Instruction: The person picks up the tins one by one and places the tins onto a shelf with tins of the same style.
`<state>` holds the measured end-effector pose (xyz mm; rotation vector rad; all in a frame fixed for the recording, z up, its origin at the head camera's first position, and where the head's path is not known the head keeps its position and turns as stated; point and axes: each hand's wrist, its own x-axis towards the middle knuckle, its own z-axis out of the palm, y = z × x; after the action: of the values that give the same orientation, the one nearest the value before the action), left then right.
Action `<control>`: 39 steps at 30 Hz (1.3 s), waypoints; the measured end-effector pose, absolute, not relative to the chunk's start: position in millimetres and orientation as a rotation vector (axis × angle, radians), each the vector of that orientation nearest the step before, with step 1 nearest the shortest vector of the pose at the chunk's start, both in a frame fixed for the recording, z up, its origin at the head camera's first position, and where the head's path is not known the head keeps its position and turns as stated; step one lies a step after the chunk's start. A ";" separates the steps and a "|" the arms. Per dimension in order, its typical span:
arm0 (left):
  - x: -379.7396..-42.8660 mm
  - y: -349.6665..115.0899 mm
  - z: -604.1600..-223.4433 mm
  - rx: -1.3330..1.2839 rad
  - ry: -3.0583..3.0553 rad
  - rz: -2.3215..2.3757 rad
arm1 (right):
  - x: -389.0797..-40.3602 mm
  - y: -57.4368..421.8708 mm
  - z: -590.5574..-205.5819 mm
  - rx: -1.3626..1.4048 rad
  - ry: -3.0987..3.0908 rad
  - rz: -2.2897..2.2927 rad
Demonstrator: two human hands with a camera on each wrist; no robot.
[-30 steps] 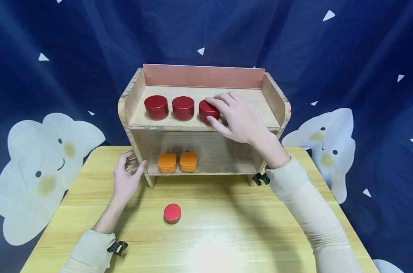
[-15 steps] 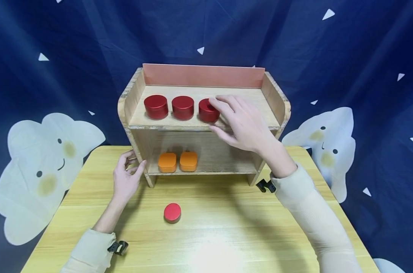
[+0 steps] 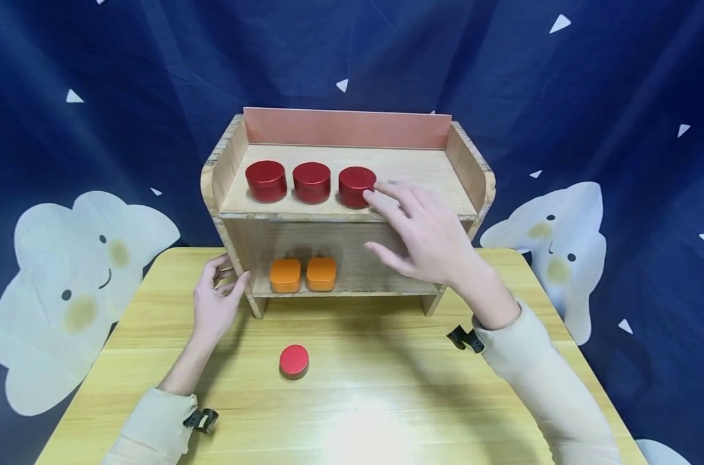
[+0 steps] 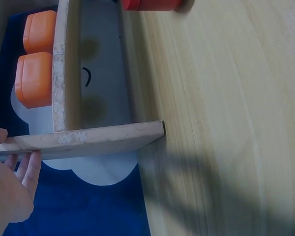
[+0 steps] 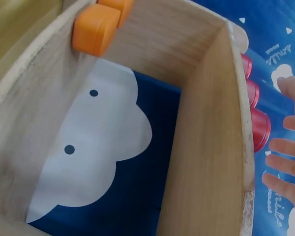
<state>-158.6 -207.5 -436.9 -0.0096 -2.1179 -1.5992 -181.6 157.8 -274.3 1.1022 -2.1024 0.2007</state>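
Note:
My left hand (image 3: 215,307) grips the left side panel of a two-tier wooden shelf (image 3: 352,218); the left wrist view has the thumb at the panel's edge and the fingers along its outer face. On the top board stand three round red tins in a row: a left tin (image 3: 267,181), a middle tin (image 3: 312,183) and a right tin (image 3: 353,186). Fingers spread and holding nothing, my right hand (image 3: 430,236) is just right of the right tin, its fingertips overlapping that tin's edge in the head view. A smaller red tin (image 3: 294,361) lies on the table before the shelf.
Two orange rounded-square boxes, a left box (image 3: 285,276) and a right box (image 3: 321,274), stand on the lower board. The shelf stands on a light wooden table (image 3: 340,400). Behind hangs a blue curtain (image 3: 172,84) with cloud pictures.
My right hand has let go of the right tin and drawn back to the right and toward me, its fingers spreading. The tins and my left hand have stayed in place.

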 end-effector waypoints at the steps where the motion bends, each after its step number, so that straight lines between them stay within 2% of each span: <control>1: -158.7 -207.6 -437.1 -0.012 -2.115 -1.603 | -179.9 158.0 -275.2 1.109 -2.096 0.199; 23: -159.0 -206.5 -436.6 -0.003 -2.117 -1.601 | -141.9 154.3 -319.0 1.224 -2.054 0.199; 39: -158.8 -206.8 -436.9 -0.005 -2.118 -1.594 | -123.8 140.5 -369.9 1.332 -2.084 0.203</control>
<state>-158.8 -206.8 -436.9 -0.0046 -2.1182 -1.5938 -123.8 140.5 -369.9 1.3321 -2.0840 0.2033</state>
